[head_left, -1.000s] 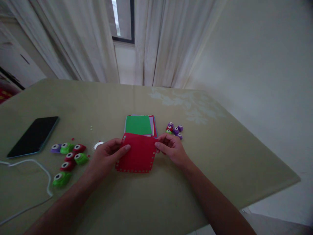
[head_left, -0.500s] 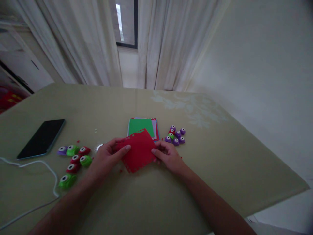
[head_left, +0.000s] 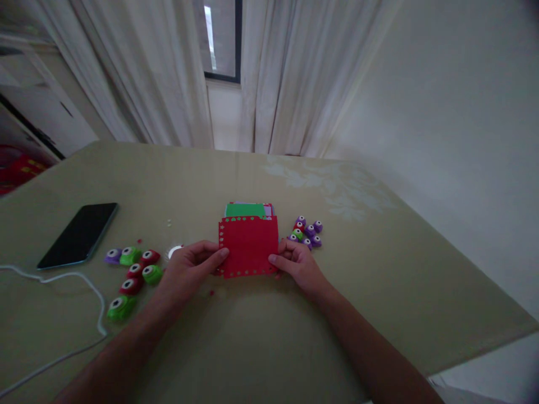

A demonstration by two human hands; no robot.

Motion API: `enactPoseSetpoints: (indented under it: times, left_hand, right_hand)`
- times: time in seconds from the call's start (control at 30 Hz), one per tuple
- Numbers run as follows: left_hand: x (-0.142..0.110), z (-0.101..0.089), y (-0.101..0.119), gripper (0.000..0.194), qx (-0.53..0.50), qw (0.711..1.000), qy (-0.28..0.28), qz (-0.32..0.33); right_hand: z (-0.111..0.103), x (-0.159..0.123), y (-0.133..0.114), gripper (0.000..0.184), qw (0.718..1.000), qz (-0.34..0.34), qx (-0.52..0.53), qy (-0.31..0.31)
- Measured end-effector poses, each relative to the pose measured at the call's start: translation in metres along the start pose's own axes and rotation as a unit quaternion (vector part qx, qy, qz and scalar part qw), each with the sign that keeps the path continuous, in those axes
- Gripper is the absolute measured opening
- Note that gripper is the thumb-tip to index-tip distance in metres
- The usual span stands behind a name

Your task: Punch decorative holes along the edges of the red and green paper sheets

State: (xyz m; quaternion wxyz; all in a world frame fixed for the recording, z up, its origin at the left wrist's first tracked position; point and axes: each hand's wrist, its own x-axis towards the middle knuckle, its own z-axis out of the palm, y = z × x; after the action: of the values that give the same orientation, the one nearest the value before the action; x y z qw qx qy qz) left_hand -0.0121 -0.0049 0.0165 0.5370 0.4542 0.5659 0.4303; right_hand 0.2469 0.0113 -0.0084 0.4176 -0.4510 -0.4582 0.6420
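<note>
Both left hand (head_left: 191, 267) and right hand (head_left: 300, 266) pinch the red sheet (head_left: 249, 246) in their fingers (head_left: 219, 257), now squared from its earlier tilt, leaving punched holes (head_left: 240, 219) visible along three edges.

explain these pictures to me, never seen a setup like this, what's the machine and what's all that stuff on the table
There is no machine here, just a person's two bare hands. Every picture comes from one camera worn on the head, looking forward and down.

The left hand and right hand hold opposite sides of a red sheet with small holes along several edges. Behind it, partly hidden, is a stack of sheets, green on top.

Also on the table are a flat dark device, a white cable, and eye-marked pieces: a larger group at left, a smaller, mostly purple group at right.
</note>
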Motion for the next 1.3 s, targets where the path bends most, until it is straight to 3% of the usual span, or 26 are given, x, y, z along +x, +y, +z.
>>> enactPoseSetpoints:
  times: [0.13, 0.3, 0.53, 0.7, 0.9, 1.07, 1.17, 1.3]
  left_hand:
    - [0.001, 0.004, -0.003, 0.045, 0.007, 0.995, -0.095, -0.019]
    - [0.001, 0.009, -0.009, 0.038, 0.050, 0.989, -0.134, -0.026]
    - [0.003, -0.001, -0.009, 0.039, 0.095, 0.988, -0.122, -0.013]
    - [0.004, -0.003, -0.003, 0.040, 0.101, 0.992, -0.073, -0.001]
    - [0.006, 0.007, -0.008, 0.058, -0.001, 0.999, -0.032, 0.014]
    - [0.004, 0.012, -0.004, 0.049, 0.005, 0.999, -0.039, 0.023]
    - [0.004, 0.009, -0.001, 0.047, 0.017, 0.999, -0.038, 0.008]
    - [0.005, 0.004, -0.001, 0.041, 0.034, 0.999, -0.040, 0.002]
  right_hand:
    - [0.001, 0.000, -0.002, 0.047, 1.000, 0.004, 0.006, 0.002]
    - [0.002, 0.000, -0.002, 0.048, 1.000, -0.014, -0.019, 0.009]
    - [-0.001, 0.002, -0.002, 0.049, 0.998, -0.033, -0.042, 0.039]
    - [-0.006, 0.005, -0.001, 0.043, 0.995, -0.049, -0.053, 0.073]
    - [-0.006, 0.007, 0.000, 0.044, 0.996, -0.049, -0.060, 0.054]
    - [-0.003, 0.006, 0.002, 0.045, 0.991, -0.072, -0.110, 0.023]
    - [-0.005, 0.005, 0.003, 0.044, 0.982, -0.093, -0.157, 0.039]
    - [-0.011, 0.006, 0.005, 0.047, 0.987, -0.066, -0.128, 0.073]
